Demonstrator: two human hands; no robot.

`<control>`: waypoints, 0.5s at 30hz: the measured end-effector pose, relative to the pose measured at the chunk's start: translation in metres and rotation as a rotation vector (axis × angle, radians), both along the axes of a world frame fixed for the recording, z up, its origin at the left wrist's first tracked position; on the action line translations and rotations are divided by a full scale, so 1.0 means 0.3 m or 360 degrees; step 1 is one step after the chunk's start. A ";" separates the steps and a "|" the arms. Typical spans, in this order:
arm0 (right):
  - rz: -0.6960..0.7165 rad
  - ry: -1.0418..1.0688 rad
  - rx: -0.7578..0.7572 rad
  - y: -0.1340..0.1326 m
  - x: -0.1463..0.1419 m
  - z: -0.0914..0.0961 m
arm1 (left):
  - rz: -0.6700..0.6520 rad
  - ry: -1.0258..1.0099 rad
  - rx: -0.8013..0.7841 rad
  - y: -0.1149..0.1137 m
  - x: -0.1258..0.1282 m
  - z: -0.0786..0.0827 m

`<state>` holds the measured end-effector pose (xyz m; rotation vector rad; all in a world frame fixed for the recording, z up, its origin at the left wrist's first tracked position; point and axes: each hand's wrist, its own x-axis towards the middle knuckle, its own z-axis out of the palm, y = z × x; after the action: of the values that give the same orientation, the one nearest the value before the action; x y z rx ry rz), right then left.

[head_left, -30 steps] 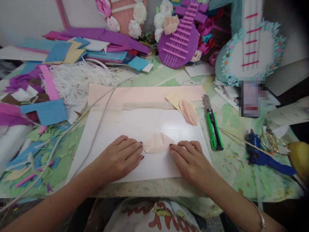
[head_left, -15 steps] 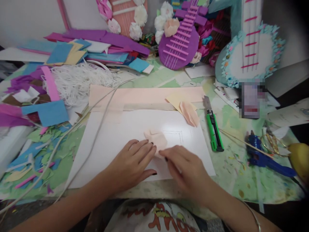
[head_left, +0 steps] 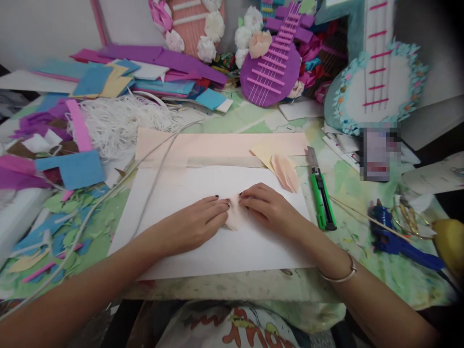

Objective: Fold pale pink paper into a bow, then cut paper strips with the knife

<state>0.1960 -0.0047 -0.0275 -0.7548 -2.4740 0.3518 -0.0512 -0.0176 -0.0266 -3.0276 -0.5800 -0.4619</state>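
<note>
L hand (head_left: 195,224) + R hand (head_left: 270,208) fingertips together, pressing pink paper piece (head_left: 235,218) onto white sheet (head_left: 203,251), no grip. Looks mid-fold, creases unfinished; 1 folded piece (head_left: 285,171) lies done nearby.

Left hand (head_left: 192,224), right hand (head_left: 271,210), perhaps pressing paper (head_left: 235,218)

head cam | worn on head | faces forward-down | close over white sheet (head_left: 235,251) | single view

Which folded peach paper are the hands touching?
The small peach paper on the white sheet, between the fingertips of the left hand and right hand. The other peach piece lies farther back by the green cutter, untouched.
</note>
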 end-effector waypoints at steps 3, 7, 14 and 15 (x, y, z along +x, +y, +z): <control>-0.0004 0.0014 -0.0100 -0.010 0.011 0.012 | 0.0004 -0.0043 -0.0028 -0.001 0.002 0.002; 0.0026 -0.0016 -0.0256 -0.027 0.027 0.030 | 0.0132 -0.0235 -0.0172 -0.004 0.016 0.002; -0.0141 0.0148 -0.0204 -0.041 0.012 0.010 | 0.0654 -0.0781 -0.0903 0.010 0.029 0.022; -0.0185 0.0220 -0.0152 -0.041 0.006 0.005 | 0.0664 -0.0825 -0.0978 0.012 0.028 0.025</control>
<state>0.1979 -0.0169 -0.0260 -0.8791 -2.2864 0.4652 -0.0429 -0.0140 -0.0192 -3.1383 -1.6045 -1.2465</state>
